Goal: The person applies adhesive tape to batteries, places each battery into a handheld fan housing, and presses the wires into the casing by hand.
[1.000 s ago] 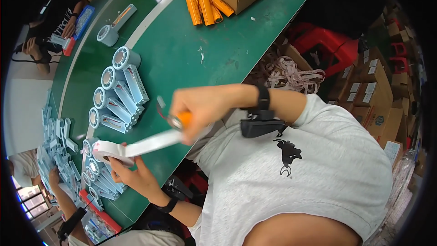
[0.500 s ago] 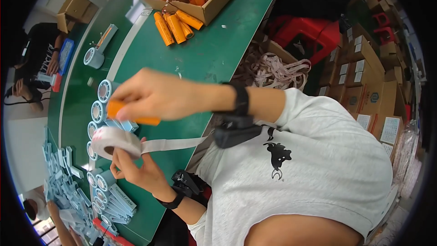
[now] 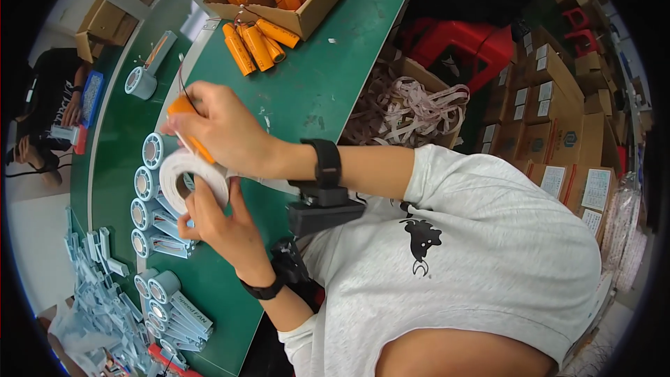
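Observation:
My left hand point(image 3: 225, 232) grips a roll of white tape point(image 3: 211, 177), with fingers in its core. Just above it, my right hand point(image 3: 227, 129) pinches an orange cylindrical battery pack point(image 3: 183, 107) with a thin wire rising from its upper end. The pack's lower end lies against the roll's edge, or just over it; my fingers partly hide the contact. Beside the roll stand several light-blue handheld fans point(image 3: 146, 183) with round heads toward the bench edge.
Loose orange battery packs point(image 3: 259, 49) lie by a cardboard box point(image 3: 314, 19) of more packs. Light-blue plastic parts point(image 3: 105, 314) are heaped at lower left. Crumpled tape strips point(image 3: 412, 108) fill a box beside the green bench point(image 3: 300, 87). A co-worker point(image 3: 59, 91) works across the bench.
My right hand has brought the battery pack down against the tape roll. The roll has turned its flat side more toward view, and the long tape strip stretched rightward no longer shows.

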`<state>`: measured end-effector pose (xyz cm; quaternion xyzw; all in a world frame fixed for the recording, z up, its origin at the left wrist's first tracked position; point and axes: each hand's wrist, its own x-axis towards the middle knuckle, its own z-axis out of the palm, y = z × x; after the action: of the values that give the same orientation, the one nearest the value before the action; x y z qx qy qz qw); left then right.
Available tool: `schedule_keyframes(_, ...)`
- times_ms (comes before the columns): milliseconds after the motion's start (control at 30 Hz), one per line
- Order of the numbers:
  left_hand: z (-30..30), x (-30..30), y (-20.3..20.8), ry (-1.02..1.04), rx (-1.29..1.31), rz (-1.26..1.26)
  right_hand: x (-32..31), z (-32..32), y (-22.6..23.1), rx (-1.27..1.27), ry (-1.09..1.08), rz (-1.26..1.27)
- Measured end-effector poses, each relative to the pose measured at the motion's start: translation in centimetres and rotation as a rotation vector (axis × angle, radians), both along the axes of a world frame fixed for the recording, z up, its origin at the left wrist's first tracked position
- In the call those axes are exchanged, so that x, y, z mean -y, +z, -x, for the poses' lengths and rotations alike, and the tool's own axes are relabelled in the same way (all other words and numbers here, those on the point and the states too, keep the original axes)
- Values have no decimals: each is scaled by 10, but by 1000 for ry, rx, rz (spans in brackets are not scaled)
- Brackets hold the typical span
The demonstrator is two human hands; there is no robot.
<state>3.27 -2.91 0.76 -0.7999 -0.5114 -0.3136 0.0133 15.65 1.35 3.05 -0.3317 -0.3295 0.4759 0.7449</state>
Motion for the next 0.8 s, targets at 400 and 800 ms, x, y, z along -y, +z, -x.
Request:
schedule_keyframes(400,-33,-18,-10,-589,-218,218,-14,-137,29,-243,-255,-442)
schedule_keyframes(800,31,-175,42,-146,-399,573,5,-100,-13,-77,304,-458)
